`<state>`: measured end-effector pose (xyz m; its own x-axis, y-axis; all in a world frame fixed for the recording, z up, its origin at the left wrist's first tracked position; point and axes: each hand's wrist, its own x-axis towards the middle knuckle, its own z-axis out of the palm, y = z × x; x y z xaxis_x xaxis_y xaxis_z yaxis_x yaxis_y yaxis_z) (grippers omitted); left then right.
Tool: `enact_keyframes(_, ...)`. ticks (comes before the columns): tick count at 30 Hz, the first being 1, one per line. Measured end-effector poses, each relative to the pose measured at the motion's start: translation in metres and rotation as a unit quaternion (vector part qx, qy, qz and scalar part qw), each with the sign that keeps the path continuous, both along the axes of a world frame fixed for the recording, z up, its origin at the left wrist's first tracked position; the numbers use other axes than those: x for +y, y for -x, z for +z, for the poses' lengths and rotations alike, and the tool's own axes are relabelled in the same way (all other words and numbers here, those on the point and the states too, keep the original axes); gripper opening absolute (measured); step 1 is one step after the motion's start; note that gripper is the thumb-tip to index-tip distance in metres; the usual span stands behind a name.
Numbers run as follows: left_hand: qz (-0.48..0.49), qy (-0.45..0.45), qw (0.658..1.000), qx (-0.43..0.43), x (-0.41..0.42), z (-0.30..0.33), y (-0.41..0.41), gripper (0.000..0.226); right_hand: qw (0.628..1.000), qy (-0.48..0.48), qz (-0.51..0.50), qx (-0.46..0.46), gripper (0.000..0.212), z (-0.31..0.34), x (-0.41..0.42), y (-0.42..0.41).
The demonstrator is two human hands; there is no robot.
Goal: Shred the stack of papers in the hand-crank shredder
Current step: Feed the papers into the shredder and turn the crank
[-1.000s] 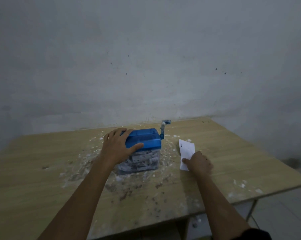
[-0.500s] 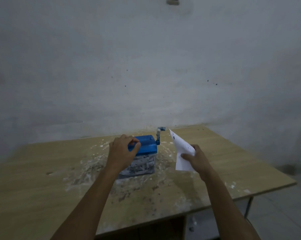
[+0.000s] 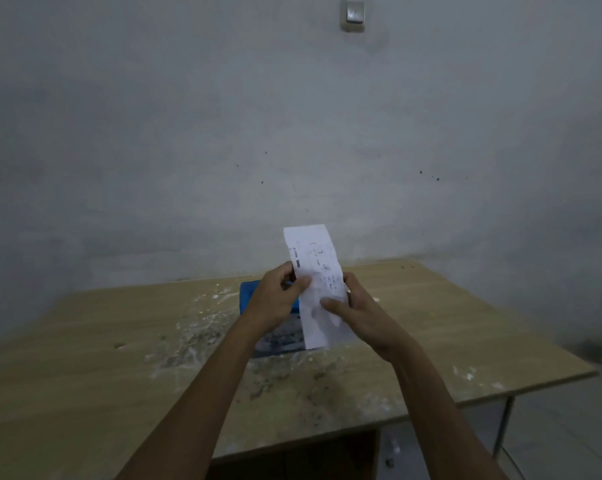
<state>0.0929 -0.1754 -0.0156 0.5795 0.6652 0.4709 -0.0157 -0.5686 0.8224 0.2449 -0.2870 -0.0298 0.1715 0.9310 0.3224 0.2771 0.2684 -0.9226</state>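
Person is holding one printed sheet (image 3: pixel 315 282) upright at frame centre, left hand (image 3: pixel 275 299) and right hand (image 3: pixel 356 311) both pinching it, readying the feed; next they're lowering its edge into the blue shredder (image 3: pixel 249 294) behind.

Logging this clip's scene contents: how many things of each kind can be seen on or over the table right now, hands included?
Hands: 2, left hand and right hand, both pinching the sheet
Paper sheet: 1, held upright
Hand-crank shredder: 1, blue top, mostly hidden behind the hands
Table: 1, littered with paper scraps
Total: 5
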Motion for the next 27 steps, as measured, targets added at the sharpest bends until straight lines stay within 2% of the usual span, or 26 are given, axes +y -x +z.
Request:
enact_keyframes(2, 0.022, 0.000, 1.000, 0.009, 0.003, 0.005, 0.006, 0.017, 1.000, -0.015, -0.022, 0.005, 0.023, 0.005, 0.006, 0.003)
enact_keyframes(5, 0.032, -0.008, 0.999, 0.009, 0.010, 0.010, 0.013, 0.017, 0.993, -0.048, -0.089, -0.053, 0.008, 0.014, 0.021, 0.005)
enact_keyframes(10, 0.087, -0.027, 0.996, 0.008, 0.028, 0.018, 0.019, 0.015, 0.985, -0.086, -0.133, -0.064, 0.009, 0.029, 0.057, 0.010)
enact_keyframes(13, 0.111, -0.004, 0.994, 0.021, 0.044, 0.017, 0.019, 0.018, 0.987, -0.080, -0.130, -0.057, 0.008, 0.036, 0.079, 0.010)
enact_keyframes(16, 0.136, 0.003, 0.990, 0.026, 0.061, 0.018, 0.020, 0.023, 0.982, -0.081, -0.139, -0.102, 0.014, 0.043, 0.093, 0.004)
enact_keyframes(18, 0.149, 0.005, 0.989, 0.024, 0.075, 0.019, 0.020, 0.026, 0.963, -0.086, -0.184, -0.174, 0.017, 0.043, 0.101, -0.007)
enact_keyframes(22, 0.169, 0.020, 0.985, 0.007, 0.091, 0.023, 0.012, 0.027, 0.866, -0.024, -0.334, -0.372, 0.024, 0.029, 0.107, -0.041)
enact_keyframes(27, 0.179, 0.020, 0.984, -0.003, 0.112, 0.020, -0.003, 0.025, 0.851, 0.006, -0.308, -0.425, 0.029, 0.001, 0.119, -0.065)
